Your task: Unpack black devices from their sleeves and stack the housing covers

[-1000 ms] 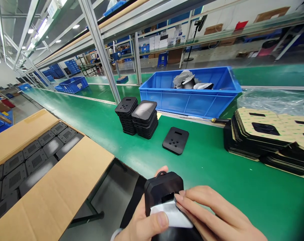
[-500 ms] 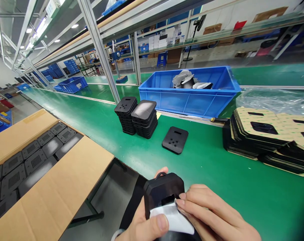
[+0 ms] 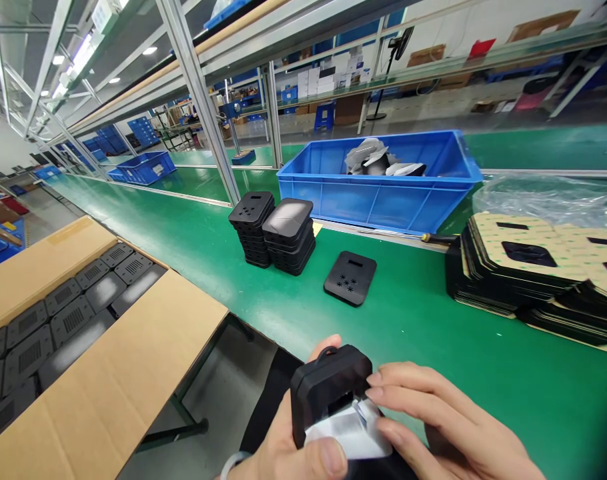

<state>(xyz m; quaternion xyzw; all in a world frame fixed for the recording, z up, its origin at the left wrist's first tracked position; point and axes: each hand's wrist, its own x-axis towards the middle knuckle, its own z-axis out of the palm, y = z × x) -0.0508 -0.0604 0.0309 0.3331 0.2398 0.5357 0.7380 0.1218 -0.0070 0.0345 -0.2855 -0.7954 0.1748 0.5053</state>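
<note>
My left hand (image 3: 296,437) holds a black plastic case (image 3: 328,380) from below, its thumb across the front and a fingertip showing behind the top. The case has a small rectangular window and a loop at its top edge. A white film (image 3: 351,433) lies over the lower part of the case, with a glossy crease near the window. My right hand (image 3: 433,413) sits at the case's right side, its fingertips pinching the film's edge. Whether the film is still stuck to the case is hidden.
Two stacks of black cases (image 3: 251,227) stand on the green workbench (image 3: 433,333), beside a single perforated black cover (image 3: 350,278). Beyond are a blue crate (image 3: 378,200), a screwdriver (image 3: 438,237), and adhesive-backed pads (image 3: 513,267). An open cardboard box (image 3: 108,320) lies left.
Both hands have risen slightly and moved right, taking the case with them. The right fingertips now sit higher on the case, and the white film shows a fresh crease.
</note>
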